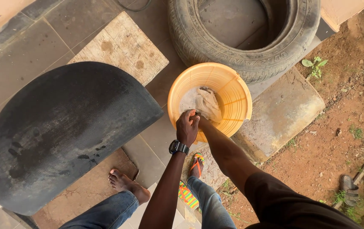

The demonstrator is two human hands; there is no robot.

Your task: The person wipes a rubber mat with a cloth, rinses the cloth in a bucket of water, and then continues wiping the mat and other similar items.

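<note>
An orange plastic bucket (237, 91) stands on the paving, holding cloudy water and a wet beige cloth (207, 104). My left hand (187, 127), with a black watch on the wrist, is closed in a fist over the bucket's near rim. My right arm reaches into the bucket from the lower right. My right hand (200, 117) is at the lower end of the cloth and mostly hidden behind the left hand. I cannot tell its grip.
A large dark half-round rubber mat (63, 131) lies to the left, partly on a board (122, 44). An old tyre (241, 38) lies behind the bucket. A concrete slab (284, 110) and bare red earth are to the right. My feet, one bare and one in a sandal, stand below.
</note>
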